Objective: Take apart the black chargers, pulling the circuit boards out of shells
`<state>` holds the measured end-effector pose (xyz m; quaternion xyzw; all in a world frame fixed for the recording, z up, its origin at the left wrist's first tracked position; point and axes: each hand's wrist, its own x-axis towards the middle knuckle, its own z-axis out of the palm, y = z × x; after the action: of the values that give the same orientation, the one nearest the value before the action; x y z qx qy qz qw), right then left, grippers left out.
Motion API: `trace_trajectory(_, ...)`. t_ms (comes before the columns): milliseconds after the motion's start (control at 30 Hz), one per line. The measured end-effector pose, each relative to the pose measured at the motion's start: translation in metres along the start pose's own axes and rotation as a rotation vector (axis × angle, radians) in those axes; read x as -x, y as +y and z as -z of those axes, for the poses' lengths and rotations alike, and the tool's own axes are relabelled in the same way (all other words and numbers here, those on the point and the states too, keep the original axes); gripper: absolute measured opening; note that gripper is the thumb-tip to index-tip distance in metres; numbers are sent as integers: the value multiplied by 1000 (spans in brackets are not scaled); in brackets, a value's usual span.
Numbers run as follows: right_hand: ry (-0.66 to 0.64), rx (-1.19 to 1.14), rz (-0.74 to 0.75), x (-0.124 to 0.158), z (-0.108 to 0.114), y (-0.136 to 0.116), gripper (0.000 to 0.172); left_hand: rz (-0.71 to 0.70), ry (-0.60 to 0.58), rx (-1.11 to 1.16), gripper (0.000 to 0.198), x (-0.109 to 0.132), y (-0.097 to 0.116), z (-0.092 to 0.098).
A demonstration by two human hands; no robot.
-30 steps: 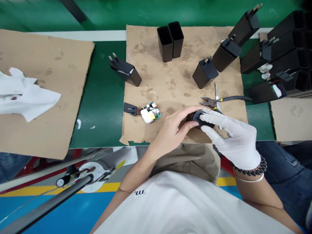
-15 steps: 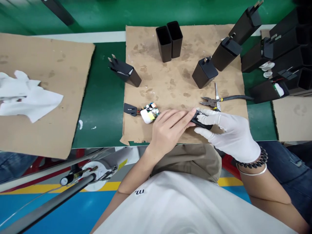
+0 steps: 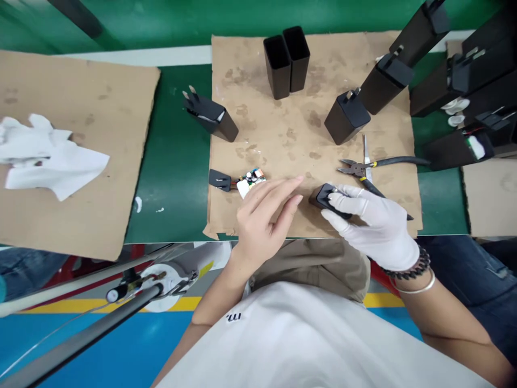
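A black plug adapter (image 3: 321, 197) stands near the front edge of the cardboard, its prong side up. My right hand (image 3: 374, 221), in a white glove, grips it by the top from the right. Bare and holding nothing, my left hand (image 3: 266, 215) hovers to its left with thumb and fingers apart. Behind the left fingers lies a small circuit board (image 3: 253, 178), partly hidden, wired to a black plug cap (image 3: 220, 180). Cutting pliers (image 3: 357, 168) lie beyond my right hand, across a thin metal tool (image 3: 367, 151).
Two open black housings (image 3: 278, 70) stand at the back of the cardboard mat (image 3: 278, 140). Another plug adapter (image 3: 214, 118) leans at the left, and several finished-looking ones (image 3: 347, 116) stand at the right. White cloth (image 3: 52, 156) lies on the left cardboard.
My left hand has let go of the plug adapter and moved left, its fingers opening. The right hand still holds the adapter, which now stands more upright. The view has shifted slightly.
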<state>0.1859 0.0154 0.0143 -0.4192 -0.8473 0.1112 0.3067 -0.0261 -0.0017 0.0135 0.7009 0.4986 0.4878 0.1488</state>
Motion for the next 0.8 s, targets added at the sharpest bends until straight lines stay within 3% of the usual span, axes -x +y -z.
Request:
trace_trajectory(200, 13, -124, 51, -6, 3, 6, 23, 301, -227, 406, 27, -10, 8, -23)
trace_trajectory(400, 4, -298, -114, -2, 15, 2, 30, 236, -237, 417, 27, -11, 10, -29)
trace_trajectory(633, 31, 23, 2, -9, 9, -7, 18, 81, -301, 364, 27, -11, 3, -26)
trace_trajectory(733, 8, 116, 54, -15, 15, -11, 12, 177, -269, 447, 24, -8, 0, -27)
trace_trajectory(800, 15, 168, 73, -16, 23, -14, 12, 310, -180, 532, 24, -5, -1, -27)
